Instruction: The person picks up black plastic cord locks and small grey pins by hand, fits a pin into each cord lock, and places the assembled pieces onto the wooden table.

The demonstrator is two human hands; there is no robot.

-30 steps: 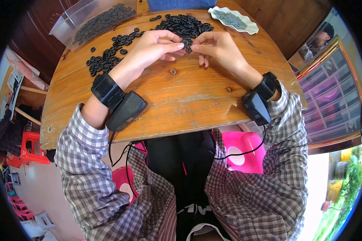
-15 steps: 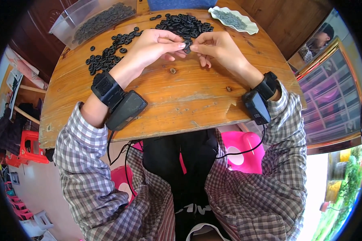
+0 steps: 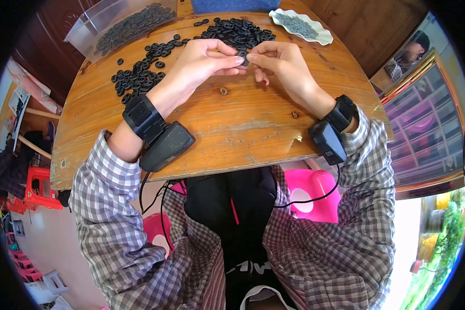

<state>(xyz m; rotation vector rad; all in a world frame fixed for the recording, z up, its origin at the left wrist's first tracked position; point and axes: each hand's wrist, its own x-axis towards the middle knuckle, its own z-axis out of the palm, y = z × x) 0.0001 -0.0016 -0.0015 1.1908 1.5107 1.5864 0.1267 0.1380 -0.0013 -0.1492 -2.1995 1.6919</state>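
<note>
Over the far middle of the wooden table, my two hands meet at a small black rounded piece (image 3: pixel 243 56), mostly covered by fingers. My left hand (image 3: pixel 204 63) is closed, thumb and fingers pinching the piece from the left. From the other side my right hand (image 3: pixel 280 61) also pinches at its edge; whether something tiny sits between those fingertips is too small to tell. Just beyond lies a heap of black oval pieces with holes (image 3: pixel 237 32). More of these black pieces (image 3: pixel 137 80) are scattered left of my left wrist.
A clear plastic bin (image 3: pixel 82 37) of black pieces stands at the far left of the table (image 3: pixel 227 139). At the far right is a white scalloped dish (image 3: pixel 323 36) with small grey bits. A blue container (image 3: pixel 235 5) stands behind the heap. Cables hang from both wrist devices.
Both hands stay together around the black piece. It appears turned between the fingertips, and the right fingers have curled slightly. The left forearm has shifted a little rightward.
</note>
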